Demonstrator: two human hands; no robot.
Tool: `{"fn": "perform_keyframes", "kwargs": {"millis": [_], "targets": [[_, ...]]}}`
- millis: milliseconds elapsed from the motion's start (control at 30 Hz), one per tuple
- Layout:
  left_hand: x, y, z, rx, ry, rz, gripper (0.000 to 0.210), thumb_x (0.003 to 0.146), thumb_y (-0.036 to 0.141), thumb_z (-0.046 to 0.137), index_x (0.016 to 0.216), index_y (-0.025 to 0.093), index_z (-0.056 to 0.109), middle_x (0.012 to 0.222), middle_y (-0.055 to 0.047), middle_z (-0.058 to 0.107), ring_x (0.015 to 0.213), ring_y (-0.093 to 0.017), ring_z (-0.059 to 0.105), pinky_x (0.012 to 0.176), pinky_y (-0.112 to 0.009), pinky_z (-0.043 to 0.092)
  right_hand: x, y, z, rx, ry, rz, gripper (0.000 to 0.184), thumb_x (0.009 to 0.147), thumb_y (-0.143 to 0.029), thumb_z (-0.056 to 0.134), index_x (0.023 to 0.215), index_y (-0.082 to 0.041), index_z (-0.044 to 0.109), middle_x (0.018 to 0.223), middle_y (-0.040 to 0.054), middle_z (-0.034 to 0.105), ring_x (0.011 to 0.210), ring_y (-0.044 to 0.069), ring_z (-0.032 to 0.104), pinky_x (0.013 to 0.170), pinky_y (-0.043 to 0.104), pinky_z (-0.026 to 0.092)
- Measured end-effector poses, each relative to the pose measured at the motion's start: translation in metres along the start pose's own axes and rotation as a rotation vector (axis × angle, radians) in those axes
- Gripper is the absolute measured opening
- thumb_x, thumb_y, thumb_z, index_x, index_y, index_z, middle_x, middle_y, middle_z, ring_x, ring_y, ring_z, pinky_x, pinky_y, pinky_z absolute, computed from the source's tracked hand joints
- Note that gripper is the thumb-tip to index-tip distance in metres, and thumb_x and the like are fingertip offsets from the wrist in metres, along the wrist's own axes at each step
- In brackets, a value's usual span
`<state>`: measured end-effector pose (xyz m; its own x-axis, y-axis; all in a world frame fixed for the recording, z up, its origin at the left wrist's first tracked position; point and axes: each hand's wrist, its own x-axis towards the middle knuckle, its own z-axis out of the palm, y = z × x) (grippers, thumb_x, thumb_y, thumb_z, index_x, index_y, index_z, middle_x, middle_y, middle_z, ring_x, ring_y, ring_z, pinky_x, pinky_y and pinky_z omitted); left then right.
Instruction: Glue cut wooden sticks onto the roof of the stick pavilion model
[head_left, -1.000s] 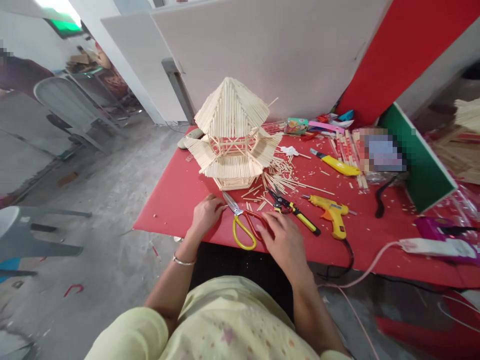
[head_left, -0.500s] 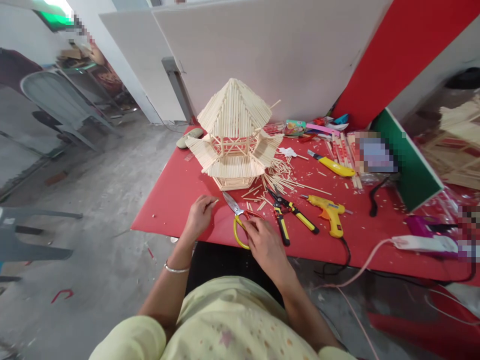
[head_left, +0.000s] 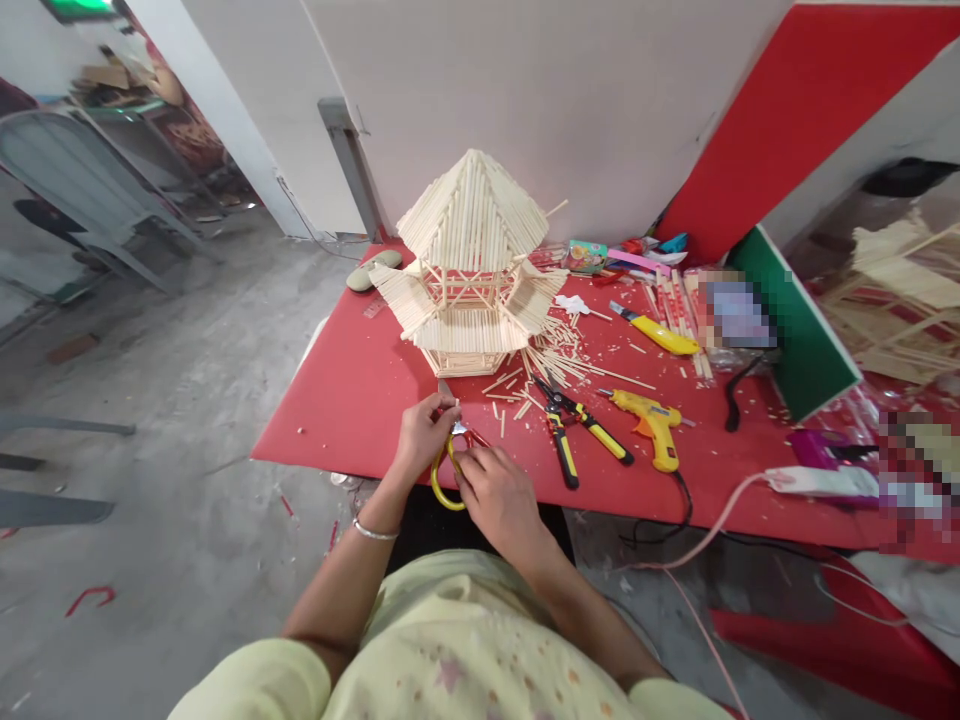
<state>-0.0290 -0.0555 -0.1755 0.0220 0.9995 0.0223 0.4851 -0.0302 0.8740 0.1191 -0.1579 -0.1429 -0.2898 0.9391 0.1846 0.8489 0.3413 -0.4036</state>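
Yellow and red handles mark the scissors [head_left: 457, 428], which lie low over the near edge of the red table [head_left: 322, 400], blades pointing towards the wooden-stick pavilion [head_left: 472, 225]. Curled around the handles, the right hand [head_left: 499, 495] grips them. Just beside it, the left hand [head_left: 425, 432] pinches a small pale stick piece [head_left: 457, 403] above the blades, partly covering them. Loose sticks [head_left: 559, 355] scatter right of the pavilion, near black-and-yellow pliers [head_left: 555, 398] and a yellow glue gun [head_left: 652, 425].
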Motion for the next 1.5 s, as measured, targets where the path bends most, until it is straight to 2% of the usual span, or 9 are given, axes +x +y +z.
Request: {"fn": "perform_keyframes", "kwargs": {"millis": [133,267,433,533,633,767,933,1200,1500], "targets": [[-0.001,0.007,0.005,0.025,-0.014,0.025,0.017,0.086,0.032,0.060,0.091,0.022,0.072,0.082,-0.001,0.074,0.070,-0.015,0.066,0.068,-0.024,0.049,0.009,0.019,-0.007,-0.055,0.086,0.123,0.025,0.102,-0.032,0.046,0.114,-0.029,0.068,0.105,0.0032,0.072,0.098,0.017,0.064,0.082,0.028,0.045],[-0.002,0.009,0.008,0.000,-0.008,0.024,0.016,0.085,0.032,0.061,0.089,0.022,0.072,0.081,-0.001,0.074,0.072,-0.015,0.068,0.068,-0.024,0.050,0.028,0.037,-0.014,-0.129,0.127,0.229,0.024,0.101,-0.029,0.047,0.109,-0.025,0.069,0.106,0.0061,0.071,0.097,0.020,0.065,0.077,0.030,0.043],[-0.002,0.009,0.009,-0.349,-0.043,-0.073,0.020,0.078,0.036,0.070,0.085,0.018,0.069,0.073,-0.001,0.070,0.065,-0.014,0.065,0.062,-0.024,0.051,0.035,0.030,-0.010,-0.134,0.091,0.197,0.020,0.099,-0.030,0.051,0.102,-0.027,0.071,0.098,0.0038,0.072,0.091,0.019,0.065,0.071,0.029,0.041],[-0.002,0.012,0.008,-0.551,-0.018,-0.137,0.023,0.073,0.035,0.074,0.084,0.017,0.066,0.064,0.002,0.063,0.055,-0.010,0.058,0.055,-0.022,0.047,0.029,0.020,-0.006,-0.113,0.068,0.167,0.020,0.099,-0.032,0.051,0.105,-0.029,0.070,0.098,0.0020,0.072,0.091,0.017,0.066,0.071,0.028,0.041],[-0.001,0.018,0.006,-0.645,-0.001,-0.158,0.022,0.072,0.034,0.074,0.082,0.017,0.063,0.058,0.005,0.057,0.048,-0.008,0.052,0.050,-0.019,0.043,0.023,0.020,-0.007,-0.109,0.069,0.179,0.020,0.099,-0.033,0.052,0.108,-0.030,0.070,0.100,0.0009,0.072,0.092,0.015,0.067,0.072,0.027,0.042],[-0.003,0.024,0.006,-0.719,-0.039,-0.170,0.023,0.074,0.034,0.072,0.082,0.017,0.059,0.063,0.002,0.064,0.043,-0.005,0.049,0.044,-0.018,0.038,0.016,0.040,-0.017,-0.156,0.109,0.272,0.021,0.100,-0.032,0.051,0.106,-0.029,0.071,0.101,0.0019,0.073,0.093,0.016,0.066,0.073,0.027,0.042],[-0.002,0.029,0.011,-0.691,-0.106,-0.173,0.022,0.074,0.033,0.072,0.081,0.016,0.059,0.071,-0.004,0.072,0.039,-0.004,0.046,0.040,-0.018,0.035,0.017,0.068,-0.029,-0.253,0.153,0.398,0.021,0.099,-0.031,0.050,0.105,-0.027,0.070,0.101,0.0049,0.070,0.090,0.019,0.064,0.069,0.030,0.038],[0.010,0.030,0.014,-0.325,-0.215,0.005,0.022,0.081,0.037,0.068,0.084,0.017,0.075,0.079,-0.004,0.075,0.056,-0.011,0.059,0.051,-0.021,0.044,0.033,0.080,-0.026,-0.293,0.115,0.352,0.025,0.096,-0.036,0.057,0.115,-0.024,0.068,0.102,0.0085,0.063,0.096,0.022,0.058,0.073,0.030,0.041],[0.009,0.030,0.013,-0.447,-0.220,-0.058,0.030,0.080,0.041,0.071,0.089,0.013,0.077,0.076,-0.007,0.074,0.054,-0.010,0.054,0.049,-0.020,0.041,0.030,0.083,-0.021,-0.249,0.108,0.360,0.023,0.099,-0.032,0.051,0.108,-0.025,0.072,0.100,0.0069,0.065,0.096,0.020,0.055,0.081,0.029,0.041]]}}
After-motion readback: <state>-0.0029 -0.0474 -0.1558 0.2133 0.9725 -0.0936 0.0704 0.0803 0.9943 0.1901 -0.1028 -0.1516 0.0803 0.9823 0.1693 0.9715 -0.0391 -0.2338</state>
